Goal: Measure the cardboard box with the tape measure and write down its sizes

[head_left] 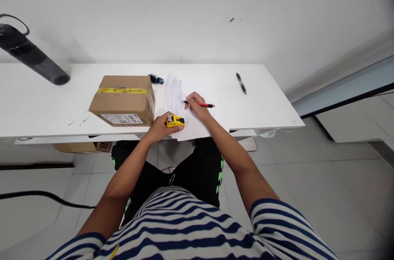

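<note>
Right of the cardboard box, at the near edge of the worktop, the left hand is curled round a yellow tape measure: compact, rigid, probably dense. Just beyond, the right hand pinches a red pen over a paper sheet. The pen looks light and stiff, best gripped near its tip. Its long axis lies crosswise, tip toward the box. A black pen lies farther right.

The box sat left of centre on the table, the sheet just right of it, a marker farther right
</note>
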Demonstrator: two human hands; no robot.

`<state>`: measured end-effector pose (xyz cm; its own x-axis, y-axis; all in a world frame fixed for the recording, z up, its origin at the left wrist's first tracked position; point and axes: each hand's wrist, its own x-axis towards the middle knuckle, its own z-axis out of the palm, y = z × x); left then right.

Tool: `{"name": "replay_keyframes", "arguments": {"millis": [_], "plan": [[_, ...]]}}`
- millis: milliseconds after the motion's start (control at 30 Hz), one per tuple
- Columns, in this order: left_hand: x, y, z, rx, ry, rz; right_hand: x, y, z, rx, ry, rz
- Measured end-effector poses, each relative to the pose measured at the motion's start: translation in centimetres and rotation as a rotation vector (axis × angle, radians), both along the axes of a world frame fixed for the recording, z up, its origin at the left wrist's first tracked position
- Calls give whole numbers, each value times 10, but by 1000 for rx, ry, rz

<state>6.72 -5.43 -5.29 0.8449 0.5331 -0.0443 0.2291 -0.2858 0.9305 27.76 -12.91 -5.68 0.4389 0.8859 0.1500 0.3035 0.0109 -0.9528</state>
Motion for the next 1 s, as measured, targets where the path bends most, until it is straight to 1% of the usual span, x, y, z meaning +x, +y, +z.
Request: {"name": "replay_keyframes", "arguments": {"millis": [133, 233, 367, 500, 633, 800, 867, 1000], "plan": [[3, 3, -2, -12, 18, 31, -3, 0, 2, -34, 6, 22], [6, 4, -8, -31, -4, 60, -5, 1, 4, -99, -64, -12], [7, 3, -12, -97, -45, 57, -6, 2, 5, -140, -160, -51], [6, 1, -9, -117, -35, 54, -5, 4, 3, -161, -177, -46], [5, 3, -5, -88, -19, 21, -4, 4, 3, -168, -151, -7], [5, 4, -5, -49, -28, 24, -5, 2, 3, -177, -127, -25], [5, 4, -6, -73, -28, 22, -6, 1, 3, -173, -126, -23], [5, 2, -6, -121, -20, 25, -7, 1, 3, -146, -138, -76]]}}
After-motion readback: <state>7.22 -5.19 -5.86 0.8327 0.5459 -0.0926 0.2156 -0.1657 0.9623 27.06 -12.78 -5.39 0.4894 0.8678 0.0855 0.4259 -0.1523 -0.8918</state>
